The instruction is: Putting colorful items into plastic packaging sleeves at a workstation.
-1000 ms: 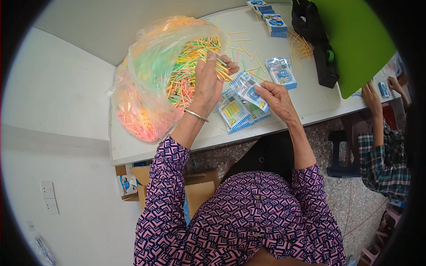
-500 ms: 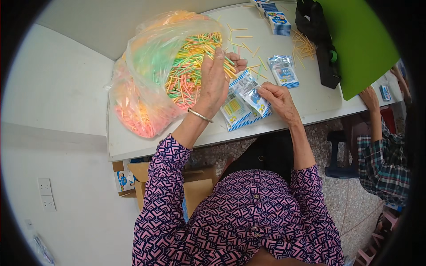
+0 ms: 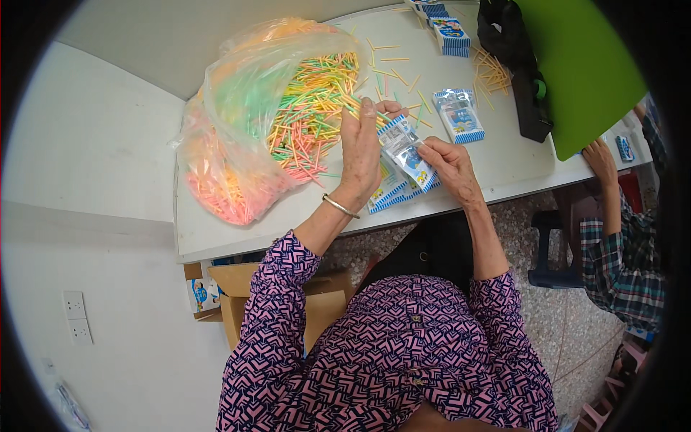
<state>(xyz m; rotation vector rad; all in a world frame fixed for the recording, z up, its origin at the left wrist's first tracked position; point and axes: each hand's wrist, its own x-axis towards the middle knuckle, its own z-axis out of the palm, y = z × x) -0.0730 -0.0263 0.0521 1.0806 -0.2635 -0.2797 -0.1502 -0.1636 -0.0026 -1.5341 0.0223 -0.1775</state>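
My left hand is closed round a small bunch of thin coloured sticks, yellow, orange and green. It is beside the opening of a big clear plastic bag full of such sticks in pink, green and yellow. My right hand pinches a small blue-and-white packet at its right side, tilted toward the left hand. The sticks are close to the packet's upper end. Under it lie more flat packets with blue striped edges, partly covered by my left hand.
Loose sticks lie scattered behind my hands, with a pile farther right. Stacked packets stand right of my hands, more at the back. A black device adjoins a green panel. At right, another person's hand rests on the table.
My left hand with the sticks has moved right and slightly nearer, close to the packet's upper end. The right hand still pinches the packet, almost unmoved.
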